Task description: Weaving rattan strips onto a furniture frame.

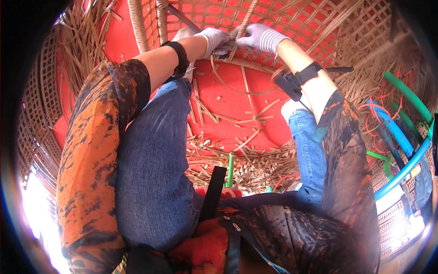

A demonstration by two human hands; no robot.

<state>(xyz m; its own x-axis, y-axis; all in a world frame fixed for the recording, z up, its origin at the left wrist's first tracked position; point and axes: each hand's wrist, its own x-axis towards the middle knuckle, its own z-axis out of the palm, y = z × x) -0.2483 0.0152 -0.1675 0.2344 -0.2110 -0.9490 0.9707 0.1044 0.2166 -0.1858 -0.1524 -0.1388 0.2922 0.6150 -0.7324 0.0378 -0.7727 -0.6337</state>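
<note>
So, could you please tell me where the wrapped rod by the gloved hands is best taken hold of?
From the right, I'd probably pinch the rod just beyond the right hand: that slim, slanting stretch shows bare of fingers, with lattice behind it.

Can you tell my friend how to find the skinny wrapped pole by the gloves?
Start at the big red surface and go up to the brown woven lattice at the top. There the striped-gloved left hand and right hand are close together, and the skinny wrapped pole slants up from between them. It's thinner than the two thick wrapped poles to its left, which stand outside the gloves.
</note>
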